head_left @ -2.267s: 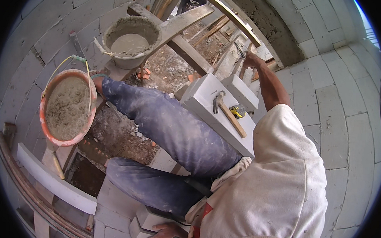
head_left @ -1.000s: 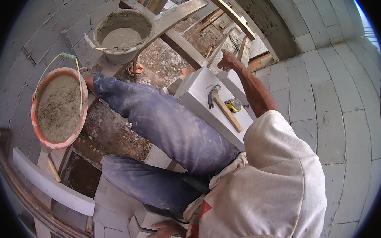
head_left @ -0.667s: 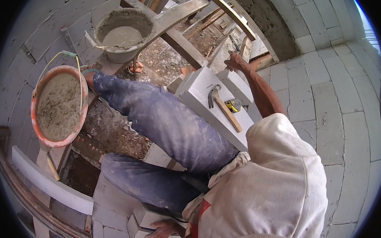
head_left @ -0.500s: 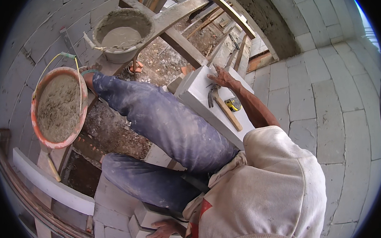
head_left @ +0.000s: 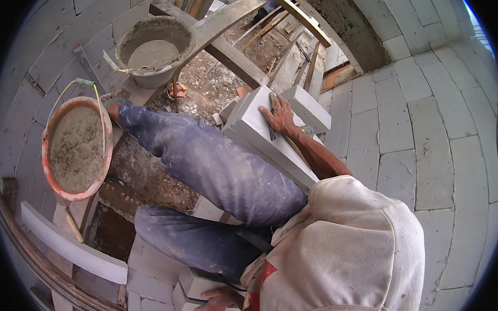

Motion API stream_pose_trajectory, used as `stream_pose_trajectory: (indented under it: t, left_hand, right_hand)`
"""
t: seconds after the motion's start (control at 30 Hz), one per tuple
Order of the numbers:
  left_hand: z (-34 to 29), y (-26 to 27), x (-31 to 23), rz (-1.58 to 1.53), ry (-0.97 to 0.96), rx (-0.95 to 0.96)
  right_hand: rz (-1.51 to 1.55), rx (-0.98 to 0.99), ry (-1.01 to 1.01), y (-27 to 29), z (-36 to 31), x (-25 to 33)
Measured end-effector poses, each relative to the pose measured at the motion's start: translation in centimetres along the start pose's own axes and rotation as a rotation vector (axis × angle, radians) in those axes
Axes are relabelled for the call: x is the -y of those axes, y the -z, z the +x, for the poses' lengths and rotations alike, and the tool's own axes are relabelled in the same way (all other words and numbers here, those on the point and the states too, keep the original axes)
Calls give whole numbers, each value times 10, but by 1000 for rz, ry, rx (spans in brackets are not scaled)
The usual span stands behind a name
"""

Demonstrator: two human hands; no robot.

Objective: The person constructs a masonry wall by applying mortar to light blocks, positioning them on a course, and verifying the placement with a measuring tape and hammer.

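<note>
With my right hand [head_left: 279, 116] laid flat on the white block [head_left: 251, 113] at upper centre, fingers spread, nothing is gripped there. Left hand [head_left: 215, 302] at bottom centre: also open, fingers extended against the stacked pale blocks [head_left: 197, 284]; no grip closed on anything.

Obstructions: hammer [head_left: 272, 133] is on the same block, but my right hand and forearm hide most of it; claw pokes out below the hand. Tape measure [head_left: 308, 131] sits just past the forearm, partly covered. Second white block [head_left: 310, 109] is right beside, toward the right of the frame. My legs [head_left: 221, 156] cut across the middle, between the white block and the buckets.

Left of frame: orange bucket [head_left: 75, 195] holding rough grey mortar [head_left: 76, 146], tool with a wooden handle [head_left: 74, 227] just below it, long pale slab [head_left: 72, 246] lower left. Upper left: grey bucket [head_left: 151, 79] with wetter mix [head_left: 155, 53], next to crossing timbers [head_left: 236, 61]. Rubble-strewn ground [head_left: 201, 74] shows between timbers and leg. Block wall [head_left: 434, 142] fills the right side.
</note>
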State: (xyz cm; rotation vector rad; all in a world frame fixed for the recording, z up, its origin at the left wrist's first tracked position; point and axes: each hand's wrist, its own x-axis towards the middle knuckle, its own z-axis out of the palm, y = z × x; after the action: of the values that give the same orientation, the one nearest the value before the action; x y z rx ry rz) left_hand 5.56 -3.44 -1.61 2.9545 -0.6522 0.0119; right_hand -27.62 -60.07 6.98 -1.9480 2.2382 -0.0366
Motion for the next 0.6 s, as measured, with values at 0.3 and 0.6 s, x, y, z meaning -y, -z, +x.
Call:
stream_pose_trajectory:
  t: [0.3, 0.6]
  left_hand:
    - [-12, 7, 9, 75, 188, -87]
    - [0, 30, -5, 81, 486, -67]
  right_hand:
    - [-72, 85, -88, -12, 3, 31]
    - [-178, -68, 28, -32, 16, -17]
